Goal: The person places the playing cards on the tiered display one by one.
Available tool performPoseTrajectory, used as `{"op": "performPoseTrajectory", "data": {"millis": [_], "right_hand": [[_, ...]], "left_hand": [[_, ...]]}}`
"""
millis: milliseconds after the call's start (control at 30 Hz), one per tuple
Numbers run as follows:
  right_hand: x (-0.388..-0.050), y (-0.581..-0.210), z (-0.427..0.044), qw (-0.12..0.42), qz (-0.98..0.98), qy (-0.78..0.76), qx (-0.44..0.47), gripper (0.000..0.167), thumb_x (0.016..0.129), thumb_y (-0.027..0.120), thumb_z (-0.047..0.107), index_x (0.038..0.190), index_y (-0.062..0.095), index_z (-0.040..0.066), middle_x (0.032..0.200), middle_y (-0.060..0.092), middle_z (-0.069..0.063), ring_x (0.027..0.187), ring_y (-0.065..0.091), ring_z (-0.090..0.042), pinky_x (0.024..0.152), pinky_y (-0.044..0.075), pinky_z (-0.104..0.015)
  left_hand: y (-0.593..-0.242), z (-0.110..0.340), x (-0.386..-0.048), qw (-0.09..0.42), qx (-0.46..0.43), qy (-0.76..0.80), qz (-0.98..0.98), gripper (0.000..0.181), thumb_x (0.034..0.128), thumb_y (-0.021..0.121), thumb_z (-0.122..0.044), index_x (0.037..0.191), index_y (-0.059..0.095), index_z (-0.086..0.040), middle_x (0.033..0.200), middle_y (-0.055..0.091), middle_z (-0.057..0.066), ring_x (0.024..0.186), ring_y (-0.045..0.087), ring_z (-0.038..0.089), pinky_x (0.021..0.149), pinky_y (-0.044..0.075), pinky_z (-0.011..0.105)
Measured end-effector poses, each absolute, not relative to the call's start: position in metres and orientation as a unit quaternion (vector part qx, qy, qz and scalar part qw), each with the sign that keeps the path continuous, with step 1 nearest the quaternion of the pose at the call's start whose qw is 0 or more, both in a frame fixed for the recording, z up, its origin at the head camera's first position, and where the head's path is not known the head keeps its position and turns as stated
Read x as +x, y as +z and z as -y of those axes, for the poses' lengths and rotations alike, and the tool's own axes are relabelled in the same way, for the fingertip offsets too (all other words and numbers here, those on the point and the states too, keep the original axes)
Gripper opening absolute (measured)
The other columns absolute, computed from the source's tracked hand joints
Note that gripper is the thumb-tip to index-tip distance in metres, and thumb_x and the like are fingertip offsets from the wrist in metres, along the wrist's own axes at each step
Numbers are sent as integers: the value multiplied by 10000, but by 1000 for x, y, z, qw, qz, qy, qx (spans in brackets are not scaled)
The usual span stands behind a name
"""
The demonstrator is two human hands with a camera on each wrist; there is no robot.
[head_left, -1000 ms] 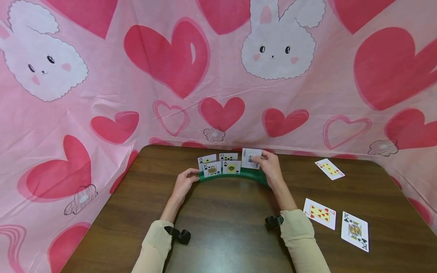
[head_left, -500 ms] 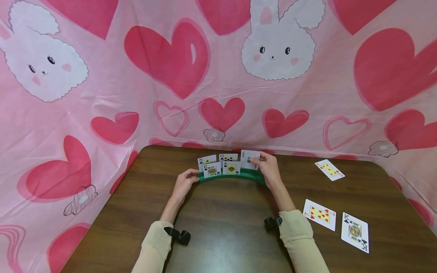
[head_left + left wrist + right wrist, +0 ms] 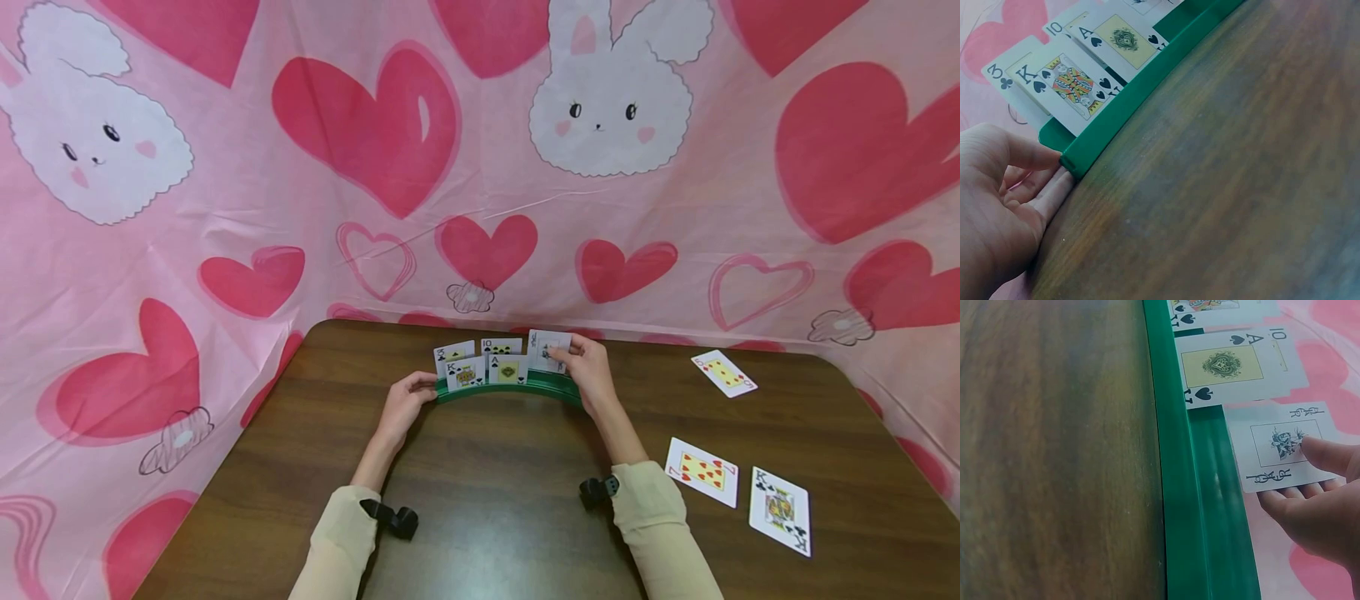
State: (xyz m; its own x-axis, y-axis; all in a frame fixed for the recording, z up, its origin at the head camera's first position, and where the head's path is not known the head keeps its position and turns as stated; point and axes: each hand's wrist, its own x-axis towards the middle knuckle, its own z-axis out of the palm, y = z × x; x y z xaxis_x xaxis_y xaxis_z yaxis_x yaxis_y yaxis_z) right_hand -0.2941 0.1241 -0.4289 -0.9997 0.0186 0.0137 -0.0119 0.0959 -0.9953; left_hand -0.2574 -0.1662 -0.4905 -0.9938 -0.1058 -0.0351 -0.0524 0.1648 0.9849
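Observation:
My right hand (image 3: 592, 371) pinches a joker card (image 3: 546, 350) between thumb and fingers, upright at the back row of a curved green card holder (image 3: 551, 383). The right wrist view shows the joker's lower edge at the holder's rear; whether it sits in the slot I cannot tell. With thumb and fingers, my left hand (image 3: 997, 194) grips the holder's left end. Standing in the front row are a king of spades (image 3: 1072, 87) and an ace of spades (image 3: 1222, 365). Behind them, partly covered, are a three of clubs (image 3: 1013, 78) and a ten (image 3: 501, 345).
On the brown wooden table (image 3: 487, 500), three cards lie face up to the right: a diamond card (image 3: 724, 373), a seven of hearts (image 3: 702, 472) and a king of clubs (image 3: 780, 510). A pink cloth (image 3: 480, 183) with hearts and rabbits hangs behind the table.
My right hand has brought the joker slightly down and to the left, then stayed nearly still over the last half second. The left hand keeps its place on the holder's end.

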Motion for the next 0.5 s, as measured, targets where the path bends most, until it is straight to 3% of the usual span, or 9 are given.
{"op": "performPoseTrajectory", "data": {"millis": [300, 500], "right_hand": [[-292, -428, -122, -5, 742, 670, -6, 269, 818, 622, 149, 1051, 605, 15, 1047, 614, -146, 879, 574, -252, 824, 441, -357], [-294, -432, -119, -4, 750, 661, -18, 203, 808, 624, 118, 968, 613, -7, 974, 625, -141, 812, 548, -213, 733, 439, -310]], "left_hand": [[-468, 163, -245, 2, 44, -656, 753, 208, 842, 530, -18, 1035, 606, -1, 1075, 577, 153, 922, 517, 224, 845, 392, 387], [-463, 161, -242, 4, 42, -648, 760, 213, 844, 520, -12, 1042, 598, 7, 1077, 572, 159, 915, 517, 224, 845, 393, 391]]}}
